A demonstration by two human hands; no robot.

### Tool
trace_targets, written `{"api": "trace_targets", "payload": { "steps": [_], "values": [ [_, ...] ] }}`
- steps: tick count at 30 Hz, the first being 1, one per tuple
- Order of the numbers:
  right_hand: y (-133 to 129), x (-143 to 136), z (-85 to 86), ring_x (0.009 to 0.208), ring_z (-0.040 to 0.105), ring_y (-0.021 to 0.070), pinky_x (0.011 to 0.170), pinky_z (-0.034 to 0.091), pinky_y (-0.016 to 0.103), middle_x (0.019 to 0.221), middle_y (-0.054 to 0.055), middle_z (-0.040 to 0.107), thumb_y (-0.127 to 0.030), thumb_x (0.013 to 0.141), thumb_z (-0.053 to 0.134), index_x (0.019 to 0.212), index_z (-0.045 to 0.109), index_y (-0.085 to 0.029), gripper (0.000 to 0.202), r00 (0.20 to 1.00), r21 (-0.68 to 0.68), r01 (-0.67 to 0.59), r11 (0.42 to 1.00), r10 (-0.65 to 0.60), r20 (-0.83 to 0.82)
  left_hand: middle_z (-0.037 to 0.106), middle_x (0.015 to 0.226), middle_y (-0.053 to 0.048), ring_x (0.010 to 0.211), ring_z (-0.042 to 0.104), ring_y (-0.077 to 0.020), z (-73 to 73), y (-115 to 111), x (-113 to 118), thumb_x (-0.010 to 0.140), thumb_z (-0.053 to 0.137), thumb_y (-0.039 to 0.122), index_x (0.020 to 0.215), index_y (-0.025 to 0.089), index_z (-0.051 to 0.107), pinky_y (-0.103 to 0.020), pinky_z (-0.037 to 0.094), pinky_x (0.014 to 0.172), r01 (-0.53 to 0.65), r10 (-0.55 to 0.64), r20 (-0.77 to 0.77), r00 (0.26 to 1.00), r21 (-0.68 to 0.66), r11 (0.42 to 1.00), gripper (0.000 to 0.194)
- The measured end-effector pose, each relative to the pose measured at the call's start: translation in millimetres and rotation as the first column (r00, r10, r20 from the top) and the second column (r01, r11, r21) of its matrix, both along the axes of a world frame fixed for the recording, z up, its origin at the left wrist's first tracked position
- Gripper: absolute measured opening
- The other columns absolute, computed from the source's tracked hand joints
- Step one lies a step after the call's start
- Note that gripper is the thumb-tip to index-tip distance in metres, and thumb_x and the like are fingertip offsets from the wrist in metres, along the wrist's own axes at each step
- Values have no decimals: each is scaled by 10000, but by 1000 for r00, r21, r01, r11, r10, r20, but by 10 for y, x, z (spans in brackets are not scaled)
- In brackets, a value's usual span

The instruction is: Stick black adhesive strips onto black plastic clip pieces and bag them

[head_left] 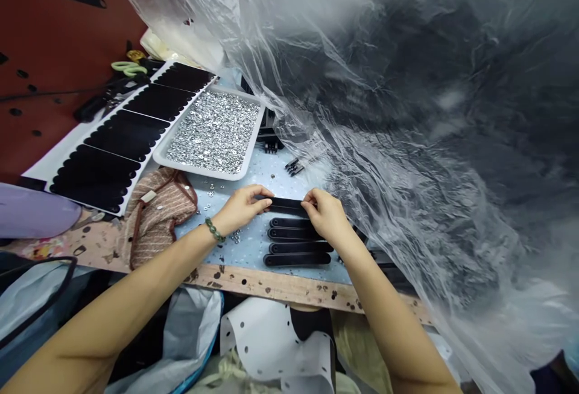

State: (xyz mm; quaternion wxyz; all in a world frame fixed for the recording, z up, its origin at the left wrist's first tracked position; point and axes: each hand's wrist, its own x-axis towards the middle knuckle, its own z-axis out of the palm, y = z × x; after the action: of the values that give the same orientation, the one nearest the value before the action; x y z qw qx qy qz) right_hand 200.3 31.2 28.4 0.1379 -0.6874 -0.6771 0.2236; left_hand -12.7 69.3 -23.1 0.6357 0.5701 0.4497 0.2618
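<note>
A black strip (287, 206) is held level between both hands above the blue work surface (217, 264). My left hand (248, 204) pinches its left end, and a beaded bracelet circles that wrist. The right end is pinched by my right hand (324, 213). Just below, several black strips (296, 259) with rounded ends lie stacked in a row, one below another, their right ends partly hidden by my right hand and forearm. Small metal rings (236, 236) are scattered beside my left wrist.
A white tray (248, 168) full of small metal rings stands behind my left hand. Left of it lie sheets of black pieces (94, 178) and a checked cloth (156, 219). Clear plastic sheeting (407, 183) covers the right side. Small black parts (294, 167) lie behind the hands.
</note>
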Motion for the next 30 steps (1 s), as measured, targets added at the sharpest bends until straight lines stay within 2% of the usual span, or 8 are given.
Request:
{"api": "trace_targets", "payload": {
  "steps": [9, 14, 21, 23, 27, 30],
  "values": [
    [57, -38, 38, 740, 548, 158, 717, 383, 272, 762, 21, 606, -165, 810, 560, 775, 550, -190, 43, 998, -75, 18, 997, -14, 54, 679, 771, -60, 695, 657, -169, 5, 20, -1, 728, 655, 408, 923, 132, 629, -306, 533, 678, -8, 9, 14, 1000, -25, 1000, 339],
    [97, -31, 56, 705, 560, 145, 670, 379, 250, 748, 9, 629, -175, 798, 604, 743, 551, -198, 80, 997, -118, 47, 992, -38, 71, 670, 709, -55, 675, 658, -166, 1, 25, 6, 743, 624, 402, 936, 124, 612, -295, 531, 656, 5, -5, 2, 1000, -20, 1000, 339],
    [135, 33, 110, 661, 534, 169, 604, 332, 261, 697, 26, 595, -319, 759, 698, 738, 534, -196, 206, 984, -109, 102, 989, -85, 154, 641, 650, -34, 610, 598, -160, 18, 60, -2, 756, 592, 412, 929, 140, 651, -277, 468, 599, 31, -19, -109, 994, 111, 993, 328],
    [140, 54, 105, 665, 534, 160, 603, 333, 252, 693, 15, 595, -327, 754, 702, 730, 537, -197, 211, 987, -108, 87, 990, -71, 143, 649, 682, -38, 646, 589, -173, 37, 82, -7, 757, 585, 393, 899, 157, 675, -302, 474, 647, 47, -20, -154, 988, 174, 984, 290],
    [117, 72, 71, 703, 547, 143, 637, 357, 237, 729, 2, 611, -303, 774, 670, 747, 551, -195, 163, 993, -80, 68, 995, -59, 104, 681, 968, -68, 924, 586, -224, 94, 109, 24, 739, 610, 362, 886, 196, 712, -354, 449, 880, 83, -24, -193, 981, 305, 949, 244],
    [91, 87, 42, 690, 539, 133, 646, 363, 236, 730, -5, 607, -293, 777, 656, 753, 559, -191, 143, 994, -53, 68, 996, -64, 84, 687, 1014, -76, 987, 590, -236, 101, 130, 92, 762, 594, 380, 911, 195, 719, -371, 429, 940, 121, -58, -198, 979, 321, 939, 268]
  ]
}}
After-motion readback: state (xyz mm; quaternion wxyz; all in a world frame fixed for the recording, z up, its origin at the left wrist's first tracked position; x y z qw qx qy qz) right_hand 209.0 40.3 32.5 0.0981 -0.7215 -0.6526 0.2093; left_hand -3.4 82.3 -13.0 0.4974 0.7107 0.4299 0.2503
